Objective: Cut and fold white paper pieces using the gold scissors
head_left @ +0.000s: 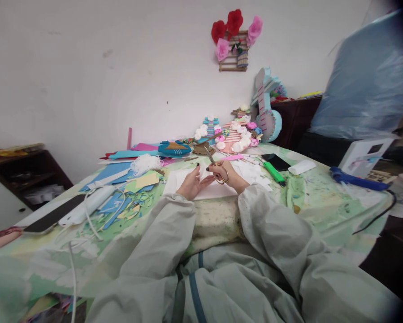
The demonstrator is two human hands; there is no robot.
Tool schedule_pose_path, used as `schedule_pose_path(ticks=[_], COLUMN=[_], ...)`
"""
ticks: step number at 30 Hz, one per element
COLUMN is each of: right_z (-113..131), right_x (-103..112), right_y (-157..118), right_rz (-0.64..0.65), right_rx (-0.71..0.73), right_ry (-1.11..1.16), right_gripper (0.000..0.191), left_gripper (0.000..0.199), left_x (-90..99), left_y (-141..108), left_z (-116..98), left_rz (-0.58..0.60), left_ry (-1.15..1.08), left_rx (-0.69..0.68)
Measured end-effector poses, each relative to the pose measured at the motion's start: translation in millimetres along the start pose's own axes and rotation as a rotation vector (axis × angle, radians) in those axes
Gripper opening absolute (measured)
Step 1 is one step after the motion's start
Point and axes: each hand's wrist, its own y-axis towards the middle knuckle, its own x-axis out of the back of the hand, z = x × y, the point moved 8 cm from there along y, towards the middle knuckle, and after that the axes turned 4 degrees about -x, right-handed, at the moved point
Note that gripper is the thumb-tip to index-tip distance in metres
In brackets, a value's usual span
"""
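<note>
My right hand is closed on a pair of scissors, fingers through the gold-coloured handles and blades pointing up and away. Just left of it, my left hand has its thumb raised and its fingers reaching toward the scissors. A small piece of white paper appears to sit between that thumb and fingers; its outline blends with the white sheets lying beneath both hands.
Paper scraps, white string, a power strip and a phone lie left. On the right are a green cutter, a black phone and a blue glue gun. Paper crafts stand behind.
</note>
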Motion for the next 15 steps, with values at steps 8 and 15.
schedule_pose_path(ticks=[8, 15], right_z=[-2.8, -9.4], right_x=[-4.7, -6.2], right_y=[-4.3, -3.1], right_rz=[0.056, 0.063], right_rx=[-0.014, -0.006], right_ry=[-0.049, 0.001], right_gripper=[0.025, 0.04], left_gripper=[0.021, 0.03], left_x=[16.1, 12.8], left_y=[3.1, 3.5], left_z=[-19.2, -19.4], left_rz=[-0.118, -0.071], left_ry=[-0.155, -0.029], left_rx=[-0.161, -0.214])
